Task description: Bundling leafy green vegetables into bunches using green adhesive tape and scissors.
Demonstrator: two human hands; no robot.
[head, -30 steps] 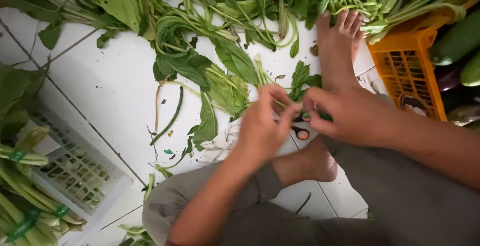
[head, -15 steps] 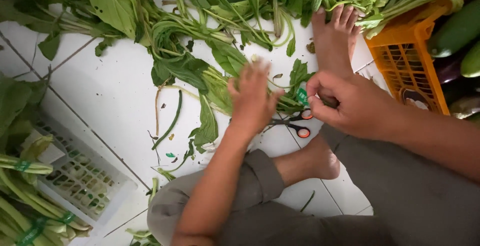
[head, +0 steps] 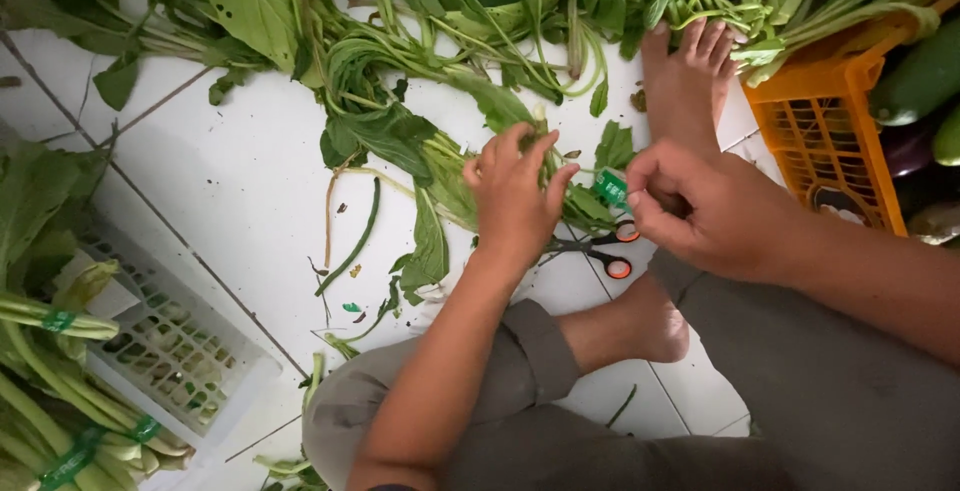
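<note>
I sit on a white tiled floor with loose leafy greens [head: 400, 141] in front of me. My left hand [head: 515, 196] presses down on a small bunch of greens [head: 445, 176], fingers curled over its stems. My right hand [head: 700, 211] is beside it, close to my foot, pinching the end of a green tape strip [head: 610, 188] that runs towards the bunch. A pair of scissors with orange-ringed handles [head: 612, 251] lies on the floor just below and between both hands.
An orange plastic crate [head: 830, 131] with dark green and purple vegetables stands at the right. A white plastic basket [head: 170, 346] with tied green bundles [head: 60, 421] sits at the lower left. A heap of greens fills the far side. My bare feet [head: 685, 81] rest by the hands.
My left hand has moved up and away from the right hand onto the bunch of greens. My right hand stays put and now shows the green tape in its fingers.
</note>
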